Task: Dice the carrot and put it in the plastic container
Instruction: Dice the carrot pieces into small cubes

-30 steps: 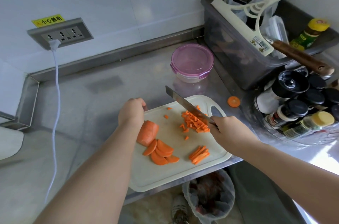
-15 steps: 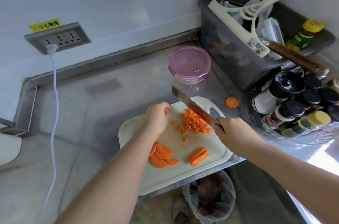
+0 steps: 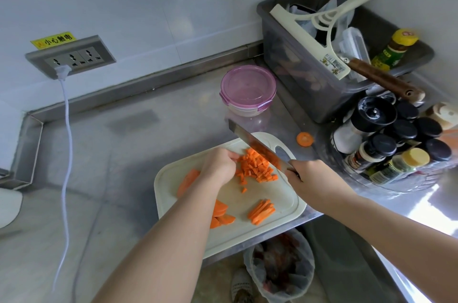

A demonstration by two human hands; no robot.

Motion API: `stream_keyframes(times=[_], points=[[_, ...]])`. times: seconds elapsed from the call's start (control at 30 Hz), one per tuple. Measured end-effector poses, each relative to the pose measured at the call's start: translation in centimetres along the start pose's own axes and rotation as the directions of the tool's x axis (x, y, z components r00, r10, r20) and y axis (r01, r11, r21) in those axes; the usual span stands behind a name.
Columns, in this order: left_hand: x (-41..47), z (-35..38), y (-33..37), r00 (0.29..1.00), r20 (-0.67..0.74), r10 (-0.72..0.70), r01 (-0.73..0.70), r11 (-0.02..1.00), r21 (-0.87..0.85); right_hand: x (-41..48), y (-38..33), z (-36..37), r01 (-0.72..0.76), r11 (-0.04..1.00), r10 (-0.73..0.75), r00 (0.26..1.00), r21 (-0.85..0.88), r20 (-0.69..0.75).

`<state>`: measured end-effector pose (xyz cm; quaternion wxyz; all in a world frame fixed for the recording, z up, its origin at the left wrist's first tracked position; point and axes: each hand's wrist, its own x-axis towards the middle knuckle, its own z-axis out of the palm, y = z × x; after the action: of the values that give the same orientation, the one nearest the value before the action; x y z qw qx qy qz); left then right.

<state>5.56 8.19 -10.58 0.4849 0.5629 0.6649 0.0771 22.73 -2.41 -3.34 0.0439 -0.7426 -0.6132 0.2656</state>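
Observation:
A white cutting board (image 3: 285, 208) lies at the counter's front edge. On it sit a heap of diced carrot (image 3: 257, 168), a bundle of carrot strips (image 3: 261, 211), some slices (image 3: 221, 216) and a larger carrot chunk (image 3: 187, 181). My left hand (image 3: 218, 166) has its fingers curled against the left side of the diced heap. My right hand (image 3: 313, 178) grips a knife (image 3: 255, 145) whose blade rests along the heap's right side. The plastic container (image 3: 247, 89), round with a purple lid on, stands behind the board.
A stray carrot round (image 3: 304, 139) lies on the steel counter. A grey bin (image 3: 292, 74) with utensils and a rack of spice jars (image 3: 386, 144) crowd the right. A white cord (image 3: 67, 129) hangs from the wall socket (image 3: 71, 57). A lined bin (image 3: 280, 268) stands below.
My left hand left the carrot chunk and moved right to the diced heap. The knife shifted to the heap's right side, and the scattered dice are now gathered tighter.

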Motion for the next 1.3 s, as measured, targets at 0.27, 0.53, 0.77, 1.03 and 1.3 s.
stream_keyframes(times=[0.27, 0.53, 0.77, 1.03, 1.3], points=[[-3.7, -1.3, -0.4, 0.977, 0.105, 0.187, -0.215, 0.835, 0.507, -0.2, 1.0, 0.1, 0.031, 0.999, -0.031, 0.999, 0.008, -0.016], [-2.3, 0.2, -0.3, 0.962, -0.02, 0.271, -0.241, 0.887, 0.394, -0.4, 2.6, 0.5, 0.017, 1.0, -0.017, 1.0, 0.007, -0.021], [-2.3, -0.1, -0.8, 0.949, -0.114, 0.296, -0.265, 0.937, 0.226, -0.4, 2.8, 0.3, 0.066, 0.997, -0.067, 0.997, -0.044, -0.029], [-4.6, -4.7, -1.8, 0.861, -0.468, 0.197, -0.314, 0.931, -0.186, -2.0, 4.6, 0.7, 0.24, 0.884, -0.342, 0.917, -0.402, -0.205], [-6.5, -2.7, 0.7, 0.874, 0.055, 0.483, -0.464, 0.794, 0.393, -3.1, 4.1, 0.6, 0.214, 0.842, -0.338, 0.925, -0.494, -0.175]])
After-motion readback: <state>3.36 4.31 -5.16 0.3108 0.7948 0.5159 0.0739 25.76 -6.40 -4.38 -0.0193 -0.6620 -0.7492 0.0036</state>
